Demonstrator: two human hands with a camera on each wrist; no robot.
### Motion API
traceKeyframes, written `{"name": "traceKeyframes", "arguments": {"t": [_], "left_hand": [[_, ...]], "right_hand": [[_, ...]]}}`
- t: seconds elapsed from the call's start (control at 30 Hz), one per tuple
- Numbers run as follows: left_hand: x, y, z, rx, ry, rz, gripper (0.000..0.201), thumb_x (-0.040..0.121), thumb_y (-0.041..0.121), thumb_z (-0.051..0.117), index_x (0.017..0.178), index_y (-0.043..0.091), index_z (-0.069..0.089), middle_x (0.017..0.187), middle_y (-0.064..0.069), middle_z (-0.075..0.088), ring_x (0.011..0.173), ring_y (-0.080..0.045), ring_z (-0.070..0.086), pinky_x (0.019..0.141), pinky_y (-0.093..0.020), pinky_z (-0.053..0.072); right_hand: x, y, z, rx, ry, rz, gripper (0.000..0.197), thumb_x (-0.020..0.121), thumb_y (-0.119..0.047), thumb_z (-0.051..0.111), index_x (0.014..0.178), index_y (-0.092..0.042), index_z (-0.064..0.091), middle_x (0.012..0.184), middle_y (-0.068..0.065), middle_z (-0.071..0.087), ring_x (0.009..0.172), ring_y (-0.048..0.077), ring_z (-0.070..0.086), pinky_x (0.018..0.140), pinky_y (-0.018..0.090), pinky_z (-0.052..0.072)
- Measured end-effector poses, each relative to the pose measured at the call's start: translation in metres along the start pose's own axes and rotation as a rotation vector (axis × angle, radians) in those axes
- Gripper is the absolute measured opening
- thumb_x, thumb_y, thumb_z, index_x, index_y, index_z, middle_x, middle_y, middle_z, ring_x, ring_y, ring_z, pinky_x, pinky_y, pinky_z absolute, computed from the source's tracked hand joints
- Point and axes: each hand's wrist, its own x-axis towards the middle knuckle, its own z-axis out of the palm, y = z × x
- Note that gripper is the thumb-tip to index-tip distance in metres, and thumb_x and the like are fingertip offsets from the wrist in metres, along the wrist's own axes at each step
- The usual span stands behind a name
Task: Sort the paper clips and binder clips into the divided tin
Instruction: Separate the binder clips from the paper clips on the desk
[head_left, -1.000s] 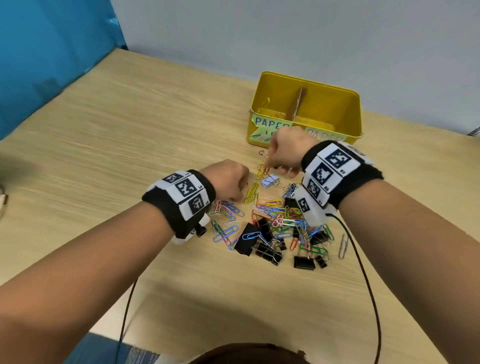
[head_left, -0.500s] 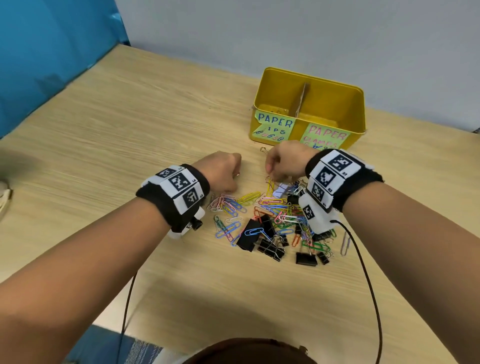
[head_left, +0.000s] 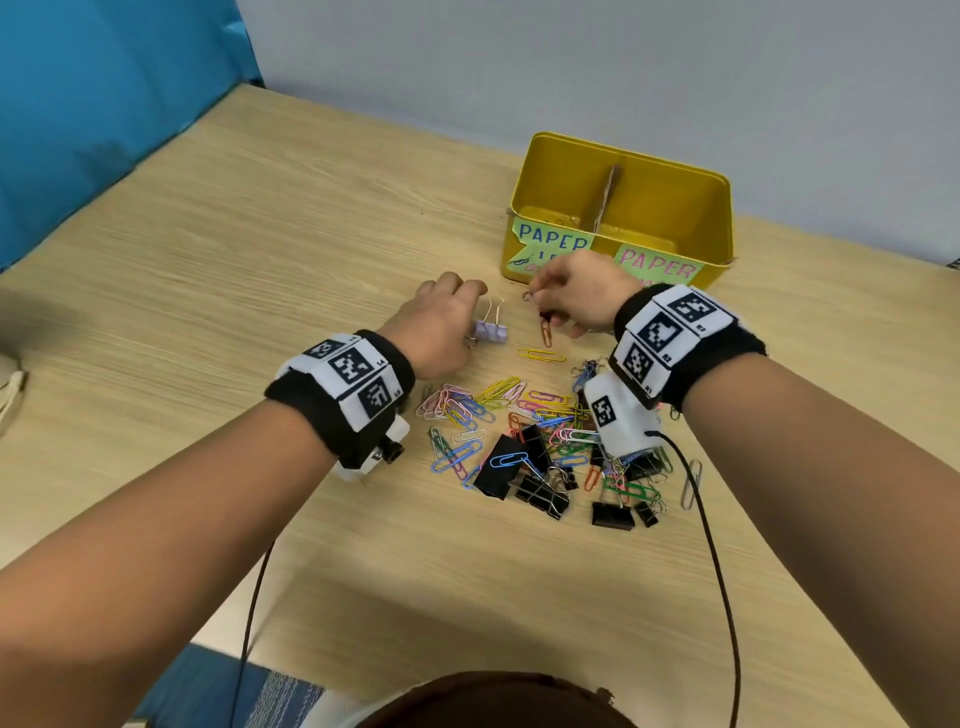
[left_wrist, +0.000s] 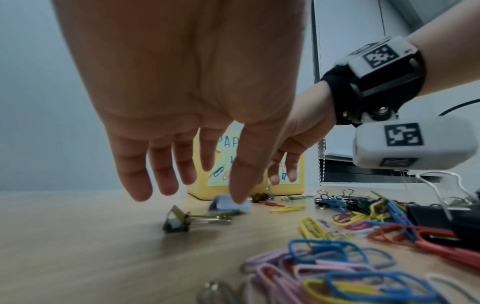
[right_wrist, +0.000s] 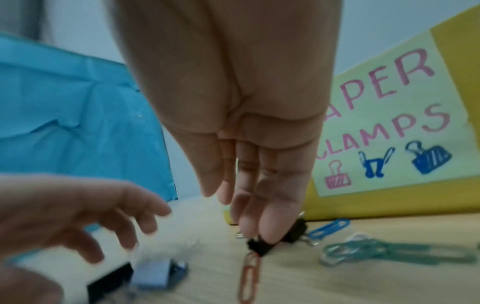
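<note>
1. The yellow divided tin (head_left: 719, 218) stands at the far side of the wooden table (head_left: 260, 249), with a cardboard divider (head_left: 608, 200) in its middle. The near wall carries two green labels; the right one (right_wrist: 384, 131) reads "clamps" in pink, with small drawings of binder clips.
2. The right hand (head_left: 582, 299) is just in front of the tin. Its fingertips (right_wrist: 270, 224) pinch a small black binder clip (right_wrist: 259, 245), and an orange paper clip (right_wrist: 249, 275) hangs from this clip.
3. The left hand (head_left: 436, 327) is to the left of the right hand, low over the table. Its fingers (left_wrist: 166, 170) are spread and relaxed and hold nothing.
4. A lilac binder clip (head_left: 491, 332) lies on the table just under the left hand's fingers, its wire handles pointing away.
5. A yellow paper clip (head_left: 540, 355) lies alone, between the hands and the pile.
6. The pile of coloured paper clips (head_left: 467, 410) and black binder clips (head_left: 540, 491) is nearer to the person, partly under the right wrist.
</note>
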Motion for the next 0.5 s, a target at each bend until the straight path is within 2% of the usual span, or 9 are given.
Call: {"name": "traceKeyframes", "arguments": {"t": [0.07, 0.1, 0.13, 0.2, 0.27, 0.37, 0.43, 0.5], "left_hand": [[-0.003, 0.005, 0.002, -0.024, 0.072, 0.044, 0.067, 0.077, -0.003, 0.051, 0.139, 0.011, 0.031, 0.136, -0.015, 0.037, 0.128, -0.033, 0.035, 0.107, -0.041, 0.034], [-0.004, 0.008, 0.002, -0.033, 0.086, 0.084, 0.065, 0.077, -0.005, 0.05, 0.138, 0.012, 0.034, 0.135, -0.013, 0.039, 0.127, -0.031, 0.036, 0.107, -0.041, 0.034], [-0.004, 0.01, 0.002, -0.03, 0.062, 0.13, 0.064, 0.076, -0.006, 0.049, 0.135, 0.013, 0.037, 0.135, -0.011, 0.041, 0.127, -0.029, 0.038, 0.107, -0.04, 0.034], [-0.003, 0.014, 0.004, 0.06, -0.081, 0.181, 0.063, 0.077, -0.002, 0.05, 0.136, 0.015, 0.038, 0.139, -0.008, 0.04, 0.131, -0.025, 0.037, 0.109, -0.042, 0.033], [-0.001, 0.015, 0.005, 0.212, -0.205, 0.151, 0.066, 0.081, 0.005, 0.05, 0.143, 0.016, 0.028, 0.149, -0.007, 0.031, 0.139, -0.024, 0.029, 0.114, -0.045, 0.025], [0.004, 0.015, 0.003, 0.295, -0.148, 0.123, 0.07, 0.086, 0.006, 0.045, 0.148, 0.016, 0.013, 0.158, -0.005, 0.013, 0.146, -0.023, 0.011, 0.116, -0.049, 0.011], [0.007, 0.016, 0.003, 0.248, -0.113, 0.158, 0.069, 0.088, 0.006, 0.042, 0.149, 0.015, 0.01, 0.159, -0.006, 0.008, 0.147, -0.023, 0.007, 0.119, -0.044, 0.009], [0.007, 0.018, 0.008, 0.189, -0.172, 0.217, 0.068, 0.091, 0.013, 0.043, 0.149, 0.013, 0.007, 0.159, -0.008, 0.005, 0.147, -0.023, 0.005, 0.12, -0.036, 0.008]], "right_hand": [[0.001, 0.006, 0.0, -0.298, 0.048, -0.001, 0.032, 0.094, -0.004, 0.046, 0.118, -0.014, 0.063, 0.124, 0.012, 0.061, 0.112, 0.027, 0.059, 0.082, 0.031, 0.052], [0.0, 0.009, 0.001, -0.394, 0.048, -0.001, 0.039, 0.093, -0.001, 0.043, 0.124, -0.015, 0.061, 0.131, 0.012, 0.058, 0.12, 0.028, 0.054, 0.094, 0.033, 0.047], [-0.001, 0.011, 0.003, -0.442, 0.042, -0.009, 0.043, 0.093, 0.001, 0.041, 0.127, -0.016, 0.059, 0.134, 0.012, 0.057, 0.123, 0.029, 0.052, 0.1, 0.034, 0.044], [-0.004, 0.014, 0.004, -0.47, 0.011, -0.034, 0.045, 0.094, 0.001, 0.039, 0.13, -0.018, 0.057, 0.136, 0.01, 0.056, 0.125, 0.029, 0.051, 0.103, 0.034, 0.041], [-0.007, 0.013, 0.001, -0.459, -0.028, -0.043, 0.048, 0.095, 0.001, 0.036, 0.135, -0.02, 0.052, 0.139, 0.009, 0.053, 0.127, 0.028, 0.049, 0.104, 0.032, 0.039], [-0.012, 0.012, -0.003, -0.434, 0.033, -0.014, 0.052, 0.092, 0.006, 0.033, 0.136, -0.017, 0.051, 0.141, 0.012, 0.05, 0.13, 0.03, 0.046, 0.106, 0.036, 0.039], [-0.015, 0.012, -0.003, -0.453, 0.071, 0.004, 0.051, 0.092, 0.006, 0.034, 0.135, -0.014, 0.052, 0.141, 0.014, 0.05, 0.13, 0.031, 0.046, 0.105, 0.037, 0.04], [-0.02, 0.011, 0.0, -0.556, -0.031, 0.015, 0.048, 0.094, 0.003, 0.033, 0.137, -0.011, 0.049, 0.141, 0.014, 0.05, 0.128, 0.031, 0.048, 0.103, 0.036, 0.041]]}}
